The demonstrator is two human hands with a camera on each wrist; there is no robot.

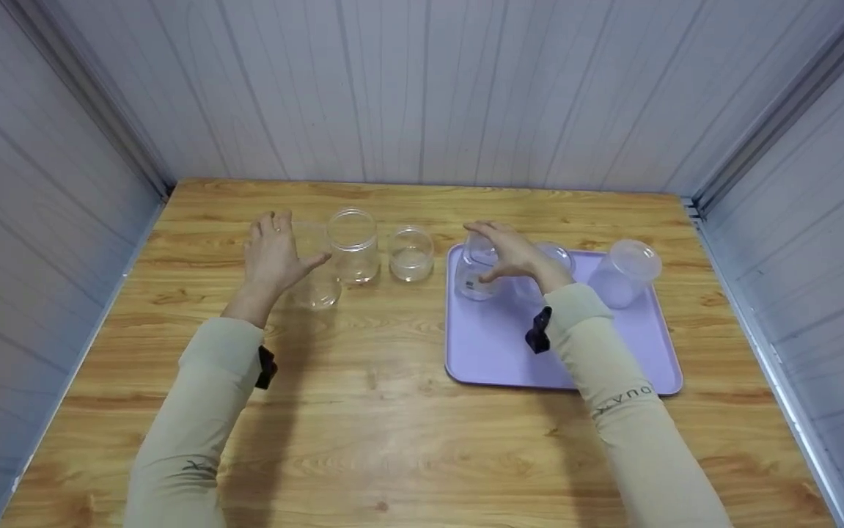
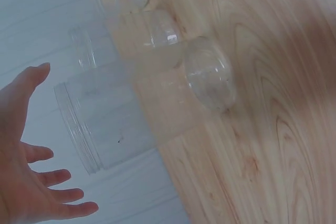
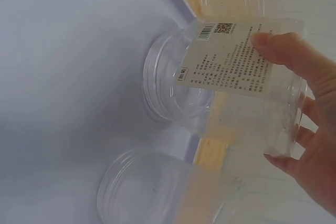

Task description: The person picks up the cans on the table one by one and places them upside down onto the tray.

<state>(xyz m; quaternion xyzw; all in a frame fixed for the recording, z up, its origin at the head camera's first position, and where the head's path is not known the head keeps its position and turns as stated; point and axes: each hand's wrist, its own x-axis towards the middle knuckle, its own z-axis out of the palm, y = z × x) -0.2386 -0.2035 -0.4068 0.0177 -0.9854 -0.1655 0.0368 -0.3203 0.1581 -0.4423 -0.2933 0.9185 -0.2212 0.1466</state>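
Observation:
My left hand (image 1: 273,257) is spread beside a tall clear jar (image 1: 317,293), thumb and fingers around its top. In the left wrist view the jar (image 2: 121,119) stands upright, a gap between it and the fingers. My right hand (image 1: 513,258) grips a clear jar (image 1: 471,284) with a printed label over the purple tray (image 1: 502,359). In the right wrist view the thumb presses on the white label (image 3: 226,56) and the fingers lie at the jar's base; its threaded mouth faces down to the tray.
Right of the tall jar stand a medium clear jar (image 1: 356,257) and a short clear jar (image 1: 411,258). On the tray, another clear jar (image 1: 557,255) is partly hidden by my right wrist. A frosted container (image 1: 627,275) stands at the tray's right. A panelled wall (image 1: 422,95) rises behind the wooden table.

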